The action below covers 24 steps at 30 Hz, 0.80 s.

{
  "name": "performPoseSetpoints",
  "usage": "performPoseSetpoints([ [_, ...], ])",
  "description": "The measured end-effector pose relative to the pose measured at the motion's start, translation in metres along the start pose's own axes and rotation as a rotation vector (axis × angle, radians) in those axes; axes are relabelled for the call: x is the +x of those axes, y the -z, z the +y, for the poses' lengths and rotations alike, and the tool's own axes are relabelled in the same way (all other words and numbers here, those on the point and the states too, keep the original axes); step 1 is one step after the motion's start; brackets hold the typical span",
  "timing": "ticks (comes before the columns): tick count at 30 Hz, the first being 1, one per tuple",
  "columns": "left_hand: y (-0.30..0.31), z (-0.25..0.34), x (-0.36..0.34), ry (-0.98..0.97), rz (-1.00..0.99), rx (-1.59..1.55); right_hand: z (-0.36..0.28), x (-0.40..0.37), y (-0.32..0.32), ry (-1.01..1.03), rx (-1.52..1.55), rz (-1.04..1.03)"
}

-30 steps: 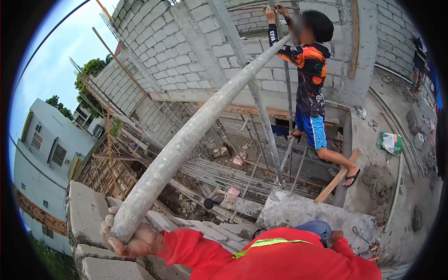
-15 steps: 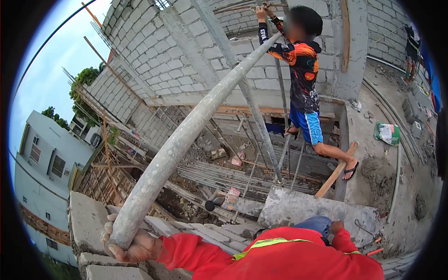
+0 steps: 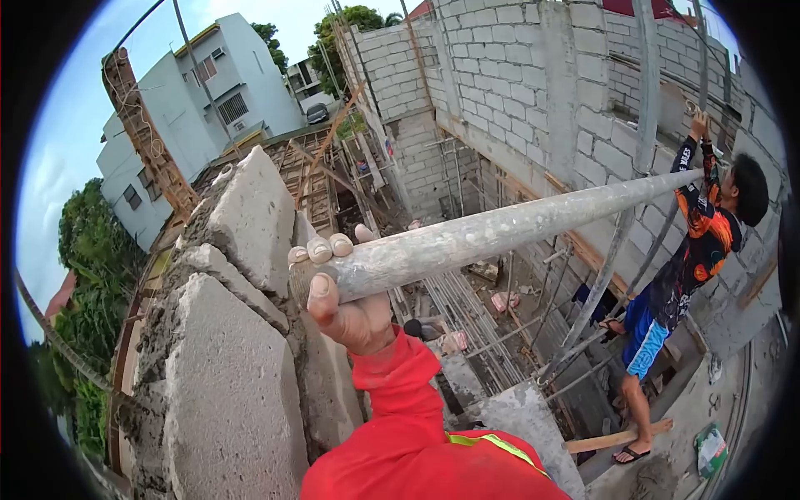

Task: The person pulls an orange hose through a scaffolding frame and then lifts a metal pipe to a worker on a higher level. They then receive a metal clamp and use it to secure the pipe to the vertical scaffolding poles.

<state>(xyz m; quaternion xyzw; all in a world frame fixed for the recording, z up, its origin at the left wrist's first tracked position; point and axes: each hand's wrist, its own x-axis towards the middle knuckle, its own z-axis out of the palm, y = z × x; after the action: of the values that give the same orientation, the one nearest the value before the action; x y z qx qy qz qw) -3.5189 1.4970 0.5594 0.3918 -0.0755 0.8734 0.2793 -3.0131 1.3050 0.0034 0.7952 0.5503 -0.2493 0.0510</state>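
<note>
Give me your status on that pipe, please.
Left grip shut on pipe end. Right hand not in view. Far end by another person; blocks alongside.

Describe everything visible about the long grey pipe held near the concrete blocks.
The pipe is a long round tube, grey and apparently metal, mottled with pale crust. It lies nearly level, rising slightly to the right, above the building site. The left hand grips its near end, fingers over the top and thumb on the near side, beside rough concrete blocks. Its far end reaches a co-worker at the block wall; whether they touch it cannot be told.
</note>
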Motion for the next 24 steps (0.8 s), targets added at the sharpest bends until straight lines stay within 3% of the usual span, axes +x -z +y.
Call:
performPoseSetpoints([
  [7,0.004,0.001,0.000,0.005,0.010,0.001,-0.005,0.006,0.021,0.017,-0.076,-0.043],
  [15,0.002,-0.003,-0.002,0.039,0.000,-0.008,-0.002,-0.080,-0.025,-0.096,-0.256,-0.226],
  [21,0.005,-0.001,-0.003,0.031,0.031,0.083,0.013,-0.083,-0.070,-0.156,-0.284,-0.311],
  [23,0.004,-0.002,-0.004,0.017,0.048,0.093,0.023,-0.089,-0.081,0.022,-0.345,-0.275],
  [24,0.004,-0.002,-0.006,0.013,0.059,0.102,0.025,-0.088,-0.089,-0.103,-0.273,-0.271],
])
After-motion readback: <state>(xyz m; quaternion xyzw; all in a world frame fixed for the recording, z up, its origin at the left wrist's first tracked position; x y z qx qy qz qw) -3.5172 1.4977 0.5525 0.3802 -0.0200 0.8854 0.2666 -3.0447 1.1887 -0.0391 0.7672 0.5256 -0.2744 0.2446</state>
